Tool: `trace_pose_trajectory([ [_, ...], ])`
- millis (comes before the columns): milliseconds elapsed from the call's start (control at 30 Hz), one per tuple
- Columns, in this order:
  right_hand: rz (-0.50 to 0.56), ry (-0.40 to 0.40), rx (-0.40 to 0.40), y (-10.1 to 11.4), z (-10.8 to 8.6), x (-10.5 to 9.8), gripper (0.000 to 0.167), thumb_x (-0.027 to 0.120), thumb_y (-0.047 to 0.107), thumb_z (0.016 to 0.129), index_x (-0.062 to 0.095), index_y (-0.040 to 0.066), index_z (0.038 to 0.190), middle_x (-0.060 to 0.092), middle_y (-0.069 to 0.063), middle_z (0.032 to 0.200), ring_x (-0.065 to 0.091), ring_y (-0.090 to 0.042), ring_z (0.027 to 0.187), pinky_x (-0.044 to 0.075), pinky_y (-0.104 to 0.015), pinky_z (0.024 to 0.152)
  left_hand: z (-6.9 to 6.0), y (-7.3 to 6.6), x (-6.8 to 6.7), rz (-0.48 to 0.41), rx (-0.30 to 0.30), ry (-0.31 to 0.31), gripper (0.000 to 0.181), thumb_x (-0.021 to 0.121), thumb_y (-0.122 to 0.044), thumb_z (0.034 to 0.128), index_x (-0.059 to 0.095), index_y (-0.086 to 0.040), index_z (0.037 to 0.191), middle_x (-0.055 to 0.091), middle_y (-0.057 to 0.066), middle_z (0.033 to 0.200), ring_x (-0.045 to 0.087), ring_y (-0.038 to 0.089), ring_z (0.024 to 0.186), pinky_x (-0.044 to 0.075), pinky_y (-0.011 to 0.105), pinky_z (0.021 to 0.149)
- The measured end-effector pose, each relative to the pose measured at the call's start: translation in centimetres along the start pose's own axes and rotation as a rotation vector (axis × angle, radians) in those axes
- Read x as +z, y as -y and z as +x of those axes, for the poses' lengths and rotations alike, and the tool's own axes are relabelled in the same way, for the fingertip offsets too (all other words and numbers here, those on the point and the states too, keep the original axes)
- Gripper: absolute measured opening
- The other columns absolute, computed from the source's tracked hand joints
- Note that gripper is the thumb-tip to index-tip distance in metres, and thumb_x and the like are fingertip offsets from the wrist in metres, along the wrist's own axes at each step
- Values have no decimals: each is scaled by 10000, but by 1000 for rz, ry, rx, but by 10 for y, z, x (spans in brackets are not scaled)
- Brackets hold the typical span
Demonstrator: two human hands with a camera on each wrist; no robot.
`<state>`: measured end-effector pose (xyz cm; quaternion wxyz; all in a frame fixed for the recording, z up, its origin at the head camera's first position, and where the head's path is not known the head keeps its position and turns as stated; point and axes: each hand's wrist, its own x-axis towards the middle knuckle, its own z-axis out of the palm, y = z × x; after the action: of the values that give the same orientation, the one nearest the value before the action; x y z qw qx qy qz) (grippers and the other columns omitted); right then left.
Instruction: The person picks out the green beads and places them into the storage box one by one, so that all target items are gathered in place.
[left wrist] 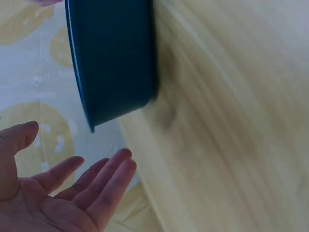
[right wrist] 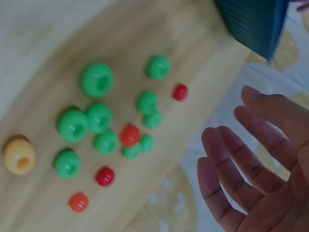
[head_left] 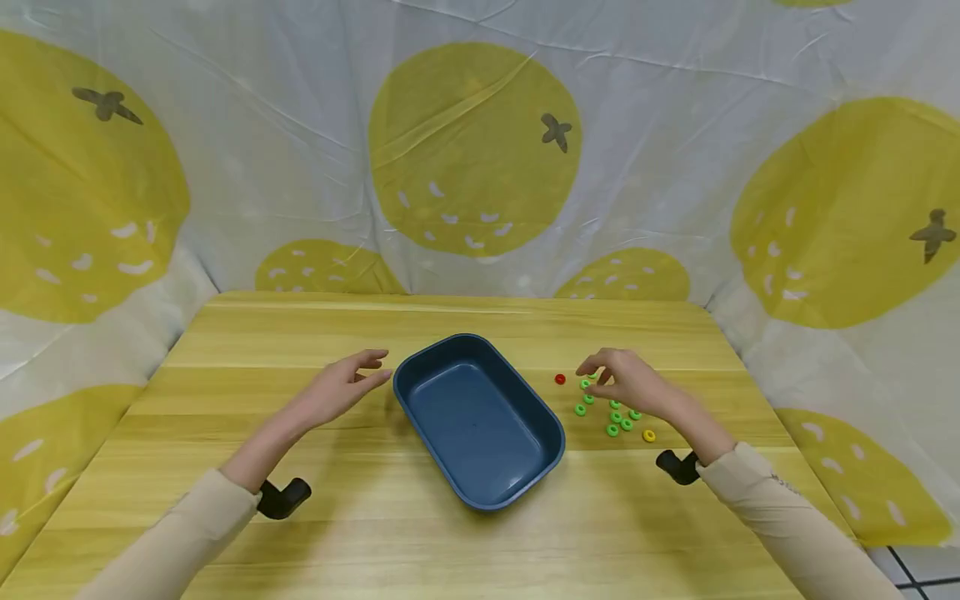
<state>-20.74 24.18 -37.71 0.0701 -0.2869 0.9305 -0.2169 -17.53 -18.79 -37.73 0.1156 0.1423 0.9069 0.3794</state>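
A blue rectangular tray (head_left: 480,433) lies at an angle on the wooden table, with nothing inside. Just left of its upper corner, my left hand (head_left: 348,387) hangs with relaxed fingers, apart from the wall of the tray (left wrist: 113,63). Over the small rings at the right, my right hand (head_left: 630,383) is held with fingers spread and holding nothing. Green rings (right wrist: 97,79), red rings (right wrist: 105,176), orange rings (right wrist: 78,202) and a yellowish ring (right wrist: 19,156) lie loose beneath it. One red ring (head_left: 560,379) sits between the tray and the right hand, which hides some rings in the head view.
The wooden table (head_left: 337,517) reaches back to a white cloth (head_left: 300,167) with yellow fruit prints, which also hangs at both sides. Black wrist mounts (head_left: 283,498) are on both forearms. Floor tiles (head_left: 926,567) show at the lower right.
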Motion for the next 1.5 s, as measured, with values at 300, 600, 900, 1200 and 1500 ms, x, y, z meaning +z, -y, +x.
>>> trace_pose_trajectory([
  [300,-52,63,-23,-8,2,40,224,695,-35,757,713,30,971,661,-98,913,611,-172,716,494,-180,607,7,19,24,-431,-118,158,603,471,-292,985,270,63,1429,459,312,1330,558,408,1152,525,462,911],
  [600,-43,18,-22,-12,3,54,157,702,-26,765,725,59,895,652,-53,841,567,-146,724,484,-176,626,8,24,33,-547,-149,167,599,444,-236,995,209,91,1438,440,334,1346,551,408,1166,532,446,904],
  [900,5,-32,-40,-7,7,45,102,710,16,787,713,59,879,664,-42,818,601,-138,712,500,-180,618,9,26,40,-623,-172,165,611,433,-254,998,186,88,1440,413,337,1367,571,364,1158,507,460,943],
  [1200,235,-126,-50,38,47,14,142,689,141,846,696,115,985,696,-54,993,661,-179,819,543,-222,623,8,27,39,-661,-176,174,617,420,-247,1001,156,91,1446,398,349,1376,603,294,1124,498,455,959],
  [1500,179,-5,-228,102,108,28,156,674,154,860,698,90,1000,697,-48,956,661,-142,800,531,-164,692,9,24,39,-651,-167,169,602,419,-246,1002,179,91,1440,430,347,1355,605,290,1122,496,459,960],
])
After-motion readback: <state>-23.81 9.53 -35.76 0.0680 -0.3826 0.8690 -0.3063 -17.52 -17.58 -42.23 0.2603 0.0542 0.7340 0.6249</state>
